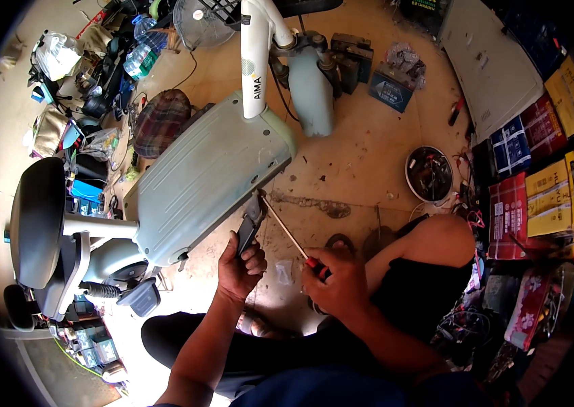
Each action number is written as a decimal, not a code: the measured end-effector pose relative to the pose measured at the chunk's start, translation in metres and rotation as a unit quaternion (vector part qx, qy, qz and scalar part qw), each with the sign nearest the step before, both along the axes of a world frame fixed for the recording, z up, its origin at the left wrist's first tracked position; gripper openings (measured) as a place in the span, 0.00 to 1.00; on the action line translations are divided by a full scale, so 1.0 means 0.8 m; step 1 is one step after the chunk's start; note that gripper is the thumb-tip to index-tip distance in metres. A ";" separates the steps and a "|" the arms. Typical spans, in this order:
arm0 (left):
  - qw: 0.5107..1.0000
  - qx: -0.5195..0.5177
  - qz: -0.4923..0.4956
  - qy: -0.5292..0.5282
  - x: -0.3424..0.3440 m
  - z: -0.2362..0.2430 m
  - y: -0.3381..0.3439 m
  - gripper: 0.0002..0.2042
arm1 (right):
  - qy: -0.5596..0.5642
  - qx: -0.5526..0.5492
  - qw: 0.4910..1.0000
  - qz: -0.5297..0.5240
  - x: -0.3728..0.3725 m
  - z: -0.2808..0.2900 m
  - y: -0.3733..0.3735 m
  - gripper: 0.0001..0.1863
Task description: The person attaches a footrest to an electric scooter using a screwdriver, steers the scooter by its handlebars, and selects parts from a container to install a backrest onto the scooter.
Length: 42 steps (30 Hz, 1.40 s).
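Observation:
In front of me stands a pale grey-green electric scooter with a ribbed footboard (209, 166), a white stem (254, 61) and a black seat (37, 220). My left hand (238, 268) is wrapped round a dark grey bar-like piece (249, 229) with a metal upper end, close to the footboard's right edge. Whether that piece is fixed to the scooter, I cannot tell. A long-shafted screwdriver (288, 230) with a red and black handle is gripped in my right hand (336, 279). Its tip points up and left, at or very near the metal end.
A round bowl of small parts (429, 175) sits on the floor to the right. Stacked red, blue and yellow boxes (549, 198) line the right side. Dark battery-like blocks (393, 87) lie beyond the front fender (310, 95). A plaid cushion (163, 122) and clutter are left; a fan (202, 24) stands behind.

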State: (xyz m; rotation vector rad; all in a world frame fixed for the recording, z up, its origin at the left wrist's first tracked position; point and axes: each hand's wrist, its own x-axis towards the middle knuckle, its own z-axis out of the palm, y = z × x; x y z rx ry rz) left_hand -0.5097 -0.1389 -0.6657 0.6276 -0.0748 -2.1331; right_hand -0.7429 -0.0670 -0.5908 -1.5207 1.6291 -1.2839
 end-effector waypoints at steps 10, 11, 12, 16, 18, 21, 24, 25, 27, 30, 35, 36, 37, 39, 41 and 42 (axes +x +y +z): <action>0.998 -0.012 -0.003 -0.058 0.003 -0.002 0.002 0.25 | -0.003 0.039 0.999 0.004 0.000 0.002 0.000 0.10; 0.998 -0.011 -0.003 -0.057 0.002 -0.002 0.002 0.25 | -0.010 0.067 0.998 0.005 -0.001 0.001 0.000 0.11; 0.997 -0.010 -0.004 -0.074 0.001 -0.001 0.002 0.25 | -0.009 0.068 0.998 0.006 -0.003 0.002 -0.001 0.11; 0.991 -0.018 -0.026 -0.130 0.004 0.001 -0.008 0.25 | 0.057 0.085 0.995 0.015 -0.016 -0.001 -0.007 0.11; 0.989 -0.009 -0.021 -0.143 0.008 0.002 -0.016 0.25 | 0.058 0.073 0.995 0.030 -0.022 -0.010 -0.011 0.11; 0.988 0.010 -0.058 -0.144 0.010 0.006 -0.028 0.24 | 0.127 0.008 0.992 -0.003 -0.027 -0.030 -0.016 0.14; 0.991 0.018 -0.085 -0.103 0.014 -0.006 -0.038 0.18 | 0.183 0.010 0.983 -0.016 -0.027 -0.039 -0.015 0.18; 0.991 0.039 -0.082 -0.099 0.014 -0.009 -0.042 0.18 | 0.105 0.079 0.990 -0.052 -0.021 -0.039 -0.014 0.17; 0.989 0.036 -0.083 -0.116 0.013 -0.014 -0.050 0.18 | 0.033 0.143 0.986 -0.078 -0.013 -0.041 -0.018 0.16; 0.987 0.033 -0.088 -0.132 -0.002 -0.029 -0.066 0.19 | -0.339 0.305 0.879 -0.140 -0.005 -0.075 -0.027 0.15; 0.975 0.002 -0.042 -0.217 -0.016 -0.040 -0.093 0.18 | -0.439 0.233 0.849 -0.179 0.028 -0.135 -0.053 0.12; 0.976 0.001 -0.041 -0.214 -0.015 -0.042 -0.097 0.18 | -0.437 0.232 0.851 -0.178 0.028 -0.142 -0.057 0.12; 0.976 0.000 -0.042 -0.212 -0.013 -0.043 -0.102 0.18 | -0.437 0.211 0.858 -0.166 0.029 -0.148 -0.061 0.12; 0.977 0.000 -0.038 -0.210 -0.011 -0.044 -0.107 0.17 | -0.435 0.192 0.867 -0.149 0.028 -0.149 -0.067 0.11; 0.976 0.001 -0.029 -0.217 -0.014 -0.046 -0.109 0.17 | -0.420 0.187 0.876 -0.143 0.022 -0.149 -0.071 0.10; 0.976 0.001 -0.027 -0.214 -0.015 -0.047 -0.110 0.17 | -0.418 0.188 0.878 -0.141 0.021 -0.153 -0.073 0.10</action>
